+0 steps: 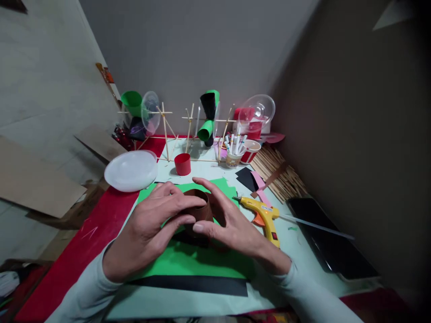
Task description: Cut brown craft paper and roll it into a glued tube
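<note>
Two hands close on one brown paper ring (199,207), which sits on the green sheet (195,260) near the middle of the bench (303,242). My left hand (151,226) wraps the ring from the near left, thumb and fingers (183,200) pinching its wall; my right hand (229,222) cups it from the right, fingers narrow and lightly curled against the paper. Risk, as I judge it: the ring is thin strip, so uneven pinch pressure could crease or flatten it, and a loosened grip could let the overlap spring apart. I cannot tell whether the seam is bonded. The glue gun (264,215) lies just beside my right hand, nozzle toward the sheet; a sideways wrist move could knock it or touch the tip. A black strip (195,285) lies along the sheet's near edge. Farther back stand a red cup (182,164), a white lid (131,170), a marker cup (234,157) and a stick frame (188,130), all well apart from the hands.
</note>
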Available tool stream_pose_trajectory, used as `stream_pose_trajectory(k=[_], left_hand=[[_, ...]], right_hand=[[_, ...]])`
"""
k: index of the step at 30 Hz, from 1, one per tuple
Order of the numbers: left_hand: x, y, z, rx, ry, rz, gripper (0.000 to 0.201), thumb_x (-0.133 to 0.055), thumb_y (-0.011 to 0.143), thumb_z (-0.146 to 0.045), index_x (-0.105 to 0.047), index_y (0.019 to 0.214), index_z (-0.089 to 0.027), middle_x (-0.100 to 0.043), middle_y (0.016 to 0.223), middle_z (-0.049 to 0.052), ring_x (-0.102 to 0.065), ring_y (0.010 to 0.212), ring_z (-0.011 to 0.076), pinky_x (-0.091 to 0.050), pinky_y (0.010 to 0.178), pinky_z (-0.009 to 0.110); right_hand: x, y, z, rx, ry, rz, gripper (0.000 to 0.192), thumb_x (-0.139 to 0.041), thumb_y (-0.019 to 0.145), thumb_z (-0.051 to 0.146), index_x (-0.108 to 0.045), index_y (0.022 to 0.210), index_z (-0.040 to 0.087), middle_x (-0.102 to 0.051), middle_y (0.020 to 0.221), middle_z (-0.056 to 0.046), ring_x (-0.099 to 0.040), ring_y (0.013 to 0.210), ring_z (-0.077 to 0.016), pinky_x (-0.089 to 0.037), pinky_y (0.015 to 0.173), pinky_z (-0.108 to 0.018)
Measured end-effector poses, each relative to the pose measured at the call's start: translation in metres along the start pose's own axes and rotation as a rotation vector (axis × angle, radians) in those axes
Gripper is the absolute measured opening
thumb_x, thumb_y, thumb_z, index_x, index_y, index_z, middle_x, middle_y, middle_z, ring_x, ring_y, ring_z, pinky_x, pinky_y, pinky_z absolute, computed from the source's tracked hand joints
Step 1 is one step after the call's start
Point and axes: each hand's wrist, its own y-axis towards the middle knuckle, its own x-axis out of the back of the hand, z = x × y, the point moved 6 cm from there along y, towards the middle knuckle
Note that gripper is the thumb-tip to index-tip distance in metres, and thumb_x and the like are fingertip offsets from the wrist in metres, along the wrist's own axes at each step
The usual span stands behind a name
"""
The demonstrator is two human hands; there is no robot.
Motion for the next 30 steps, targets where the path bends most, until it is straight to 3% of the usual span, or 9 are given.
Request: stream_pose_trajectory(k=[3, 5, 8, 11, 17, 25, 30], left_hand=[[0.0, -0.003, 0.008, 0.108, -0.003, -0.234, 0.038, -0.069, 0.09, -0.016, -0.067, 0.124, -0.032, -0.07, 0.113, -0.001, -0.062, 0.11, 0.016, -0.048, 0.097, 0.026], [-0.006, -0.009, 0.023, 0.287, -0.149, -0.363, 0.043, -0.073, 0.088, -0.023, -0.063, 0.129, -0.034, -0.067, 0.129, 0.0, -0.061, 0.121, 0.0179, -0.048, 0.105, 0.028], [-0.03, -0.019, 0.045, 0.589, -0.437, -0.354, 0.049, -0.077, 0.083, -0.038, -0.061, 0.128, -0.028, -0.066, 0.137, 0.003, -0.065, 0.122, 0.0189, -0.054, 0.099, 0.025], [-0.05, -0.026, 0.056, 0.755, -0.58, -0.279, 0.059, -0.082, 0.075, -0.044, -0.061, 0.125, -0.021, -0.072, 0.129, 0.008, -0.07, 0.116, 0.0206, -0.058, 0.093, 0.023], [-0.049, -0.024, 0.054, 0.76, -0.519, -0.288, 0.039, -0.082, 0.071, -0.039, -0.07, 0.102, -0.018, -0.081, 0.106, 0.007, -0.077, 0.097, 0.0212, -0.061, 0.083, 0.021], [-0.039, -0.024, 0.047, 0.731, -0.31, -0.171, 0.021, -0.076, 0.079, -0.035, -0.075, 0.097, -0.024, -0.081, 0.096, -0.001, -0.075, 0.085, 0.0145, -0.058, 0.074, 0.015], [-0.047, -0.03, 0.053, 0.844, -0.496, -0.159, 0.026, -0.08, 0.078, -0.037, -0.074, 0.099, -0.023, -0.08, 0.102, 0.0, -0.075, 0.093, 0.0162, -0.058, 0.08, 0.016]], right_hand=[[0.002, 0.001, -0.005, -0.006, 0.205, -0.069, 0.073, -0.076, 0.086, 0.036, -0.04, 0.15, 0.032, -0.065, 0.132, -0.005, -0.062, 0.121, -0.0248, -0.05, 0.102, -0.039], [0.003, 0.002, -0.005, -0.011, 0.348, -0.126, 0.068, -0.079, 0.084, 0.033, -0.045, 0.143, 0.029, -0.067, 0.131, -0.004, -0.063, 0.121, -0.0219, -0.049, 0.102, -0.034], [0.009, 0.004, -0.009, -0.001, 0.468, -0.24, 0.057, -0.082, 0.079, 0.031, -0.056, 0.13, 0.026, -0.07, 0.124, -0.002, -0.065, 0.116, -0.0196, -0.051, 0.098, -0.03], [0.011, 0.005, -0.017, 0.011, 0.483, -0.313, 0.047, -0.082, 0.079, 0.032, -0.064, 0.121, 0.025, -0.072, 0.118, -0.001, -0.065, 0.11, -0.0189, -0.049, 0.097, -0.03], [0.005, 0.004, -0.026, -0.046, 0.541, -0.265, 0.044, -0.08, 0.082, 0.033, -0.066, 0.123, 0.026, -0.072, 0.12, -0.001, -0.064, 0.11, -0.0198, -0.049, 0.097, -0.033], [0.011, -0.001, -0.023, -0.088, 0.504, -0.31, 0.038, -0.08, 0.081, 0.034, -0.067, 0.116, 0.026, -0.072, 0.105, 0.002, -0.065, 0.094, -0.0144, -0.052, 0.081, -0.023], [0.007, 0.001, -0.033, -0.172, 0.53, -0.351, 0.033, -0.083, 0.078, 0.037, -0.071, 0.107, 0.027, -0.074, 0.096, 0.003, -0.066, 0.083, -0.0124, -0.052, 0.074, -0.022]])
